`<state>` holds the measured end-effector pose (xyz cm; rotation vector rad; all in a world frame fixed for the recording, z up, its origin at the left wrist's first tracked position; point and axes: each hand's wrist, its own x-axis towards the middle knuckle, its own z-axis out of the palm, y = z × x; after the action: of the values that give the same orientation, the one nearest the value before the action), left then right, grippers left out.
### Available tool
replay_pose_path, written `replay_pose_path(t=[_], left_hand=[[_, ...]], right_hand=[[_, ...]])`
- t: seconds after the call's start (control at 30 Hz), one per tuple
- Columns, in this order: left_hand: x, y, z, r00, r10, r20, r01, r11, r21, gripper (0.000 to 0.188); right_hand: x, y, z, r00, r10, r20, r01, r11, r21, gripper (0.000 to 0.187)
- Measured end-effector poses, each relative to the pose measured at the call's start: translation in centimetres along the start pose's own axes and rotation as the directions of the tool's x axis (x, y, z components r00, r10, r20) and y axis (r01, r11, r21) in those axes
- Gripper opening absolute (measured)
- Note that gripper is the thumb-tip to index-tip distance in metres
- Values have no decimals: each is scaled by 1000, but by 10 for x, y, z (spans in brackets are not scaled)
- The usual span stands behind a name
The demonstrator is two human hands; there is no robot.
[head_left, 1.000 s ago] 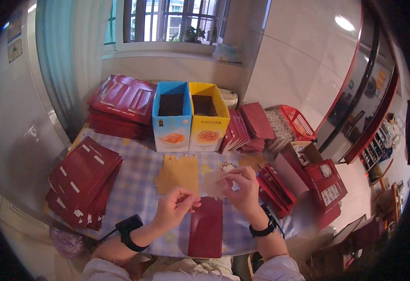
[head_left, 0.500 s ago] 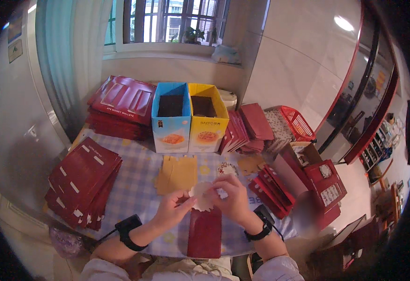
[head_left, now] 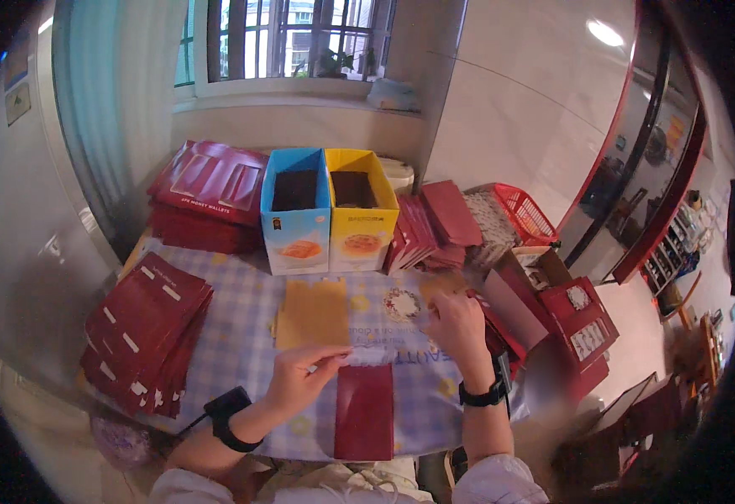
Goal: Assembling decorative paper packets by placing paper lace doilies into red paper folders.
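The head view is showing the left hand (head_left: 307,372) pinching the edge of a thin pale piece (head_left: 373,355) between its fingers, over the far end of a maroon folder (head_left: 364,413) lying on the table (head_left: 246,336). The right hand (head_left: 462,326) is reaching over some tan card pieces (head_left: 445,283) beside a round wreath-patterned card (head_left: 402,305), its fingers bending, though I cannot tell whether they are grasping anything. The step in hand seems to be picking at the tan pieces; the next move would be calling for a clean, single-piece pinch.
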<state>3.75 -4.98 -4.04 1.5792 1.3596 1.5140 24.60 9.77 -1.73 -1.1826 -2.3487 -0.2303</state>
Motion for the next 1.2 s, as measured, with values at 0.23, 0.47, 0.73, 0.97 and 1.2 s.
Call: replay_pose_path(t=[0.23, 0.47, 0.73, 0.97, 1.2], left_hand=[[0, -10, -3, 984, -165, 65, 175, 842, -510, 20], [4, -4, -5, 952, -231, 200, 295, 864, -407, 23], [4, -16, -5, 973, -141, 184, 192, 935, -298, 35], [10, -4, -4, 938, 346, 26, -317, 823, 471, 49], [8, 0, -4, 950, 287, 124, -310, 812, 494, 56]], right_hand=[[3, -1, 0, 958, -9, 285, 21, 999, -36, 15], [2, -16, -5, 977, -111, 182, 14, 885, 466, 18], [-8, -45, 7, 846, -368, 385, -304, 259, 917, 23], [-13, -56, 9, 915, -209, 346, -238, 413, 879, 33], [-19, -64, 16, 939, -197, 281, -203, 342, 918, 37]])
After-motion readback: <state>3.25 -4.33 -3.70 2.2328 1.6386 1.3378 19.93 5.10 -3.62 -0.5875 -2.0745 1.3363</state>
